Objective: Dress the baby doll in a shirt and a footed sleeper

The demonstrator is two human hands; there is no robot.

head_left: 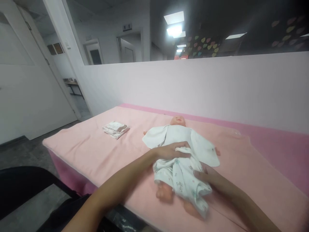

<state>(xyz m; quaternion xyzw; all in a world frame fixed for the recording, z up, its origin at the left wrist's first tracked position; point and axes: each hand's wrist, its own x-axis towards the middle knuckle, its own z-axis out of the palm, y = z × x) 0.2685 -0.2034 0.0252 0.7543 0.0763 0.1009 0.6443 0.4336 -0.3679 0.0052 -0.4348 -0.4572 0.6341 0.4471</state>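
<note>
A baby doll (178, 120) lies on its back, its head toward the wall, in a white long-sleeved top (177, 133). Printed white baby pants (181, 180) bunch around the doll's legs, and its feet (164, 191) poke out below. My left hand (172, 150) reaches across the doll's waist, closed on the upper edge of the pants with its fingers partly over the top. At the other side of the pants, my right hand (206, 177) grips the fabric, thumb on top and its other fingers mostly hidden.
A folded stack of printed cloth (116, 129) lies on the pink blanket (96, 154) to the left. Behind the table runs a white wall (193, 87) with a window above. A dark chair (26, 187) stands at the lower left, near a white door (29, 83).
</note>
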